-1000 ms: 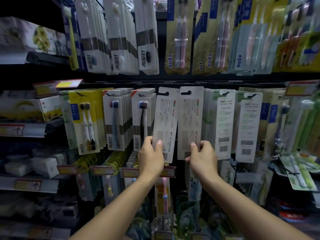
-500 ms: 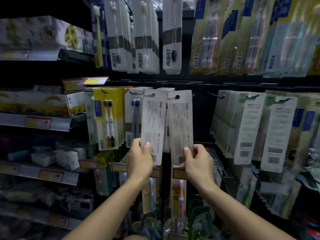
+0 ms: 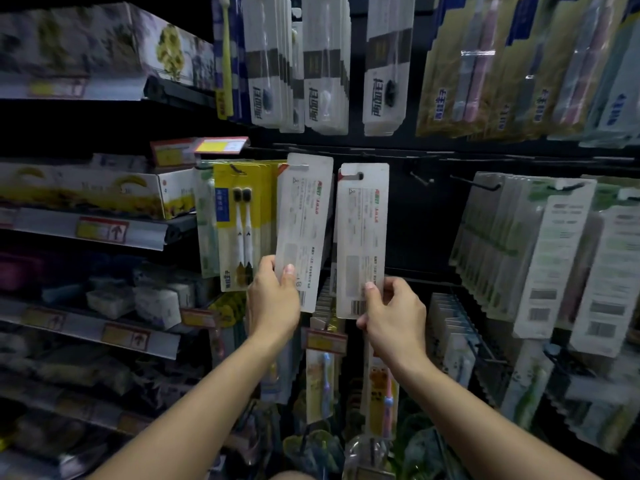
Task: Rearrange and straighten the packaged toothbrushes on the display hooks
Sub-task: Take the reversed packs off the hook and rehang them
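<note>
Dim store shelving holds rows of hanging toothbrush packs, the upper white ones [image 3: 322, 98] printed with Chinese characters. Each hand pinches the lower edge of a back-facing pack near its barcode: left hand [image 3: 272, 303] on the left pack [image 3: 303, 230], right hand [image 3: 394, 311] on the right pack [image 3: 362, 237], beside a yellow twin-brush pack [image 3: 242, 223].

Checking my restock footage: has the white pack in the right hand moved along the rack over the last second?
Yes. The white pack went left, off its hook beside the green-backed packs, toward the yellow packs.

Two toothbrush packs side by side: left pack [image 3: 302, 233] overlaps twin-brush pack [image 3: 242, 226]; bare hook [image 3: 420, 178] right of right pack [image 3: 362, 240].
</note>
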Demonstrator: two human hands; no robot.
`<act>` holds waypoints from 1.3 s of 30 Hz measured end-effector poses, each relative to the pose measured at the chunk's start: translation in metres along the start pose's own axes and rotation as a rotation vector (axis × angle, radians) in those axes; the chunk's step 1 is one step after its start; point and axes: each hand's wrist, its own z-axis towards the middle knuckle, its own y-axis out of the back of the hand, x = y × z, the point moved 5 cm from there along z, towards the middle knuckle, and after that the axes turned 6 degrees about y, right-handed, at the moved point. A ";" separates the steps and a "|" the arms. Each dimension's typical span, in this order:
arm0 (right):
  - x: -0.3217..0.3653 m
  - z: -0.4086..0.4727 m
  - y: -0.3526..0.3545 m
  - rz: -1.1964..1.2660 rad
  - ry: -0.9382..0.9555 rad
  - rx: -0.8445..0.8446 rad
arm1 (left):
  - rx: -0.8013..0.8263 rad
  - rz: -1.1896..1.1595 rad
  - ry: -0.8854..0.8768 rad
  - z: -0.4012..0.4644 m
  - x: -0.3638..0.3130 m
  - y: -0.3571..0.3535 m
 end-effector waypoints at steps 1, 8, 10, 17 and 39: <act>-0.001 0.001 -0.001 0.002 0.000 -0.001 | 0.003 -0.006 0.004 0.001 0.001 0.000; -0.005 0.004 -0.004 -0.011 -0.014 0.003 | 0.006 -0.009 0.045 0.004 0.011 -0.002; -0.007 0.006 -0.004 -0.021 -0.017 0.007 | 0.008 -0.010 0.049 0.005 0.013 -0.002; -0.009 0.009 -0.007 -0.047 -0.020 0.015 | 0.014 -0.007 0.066 0.008 0.017 0.001; -0.017 0.016 -0.009 -0.114 -0.051 0.036 | 0.155 0.056 0.233 0.023 0.020 -0.009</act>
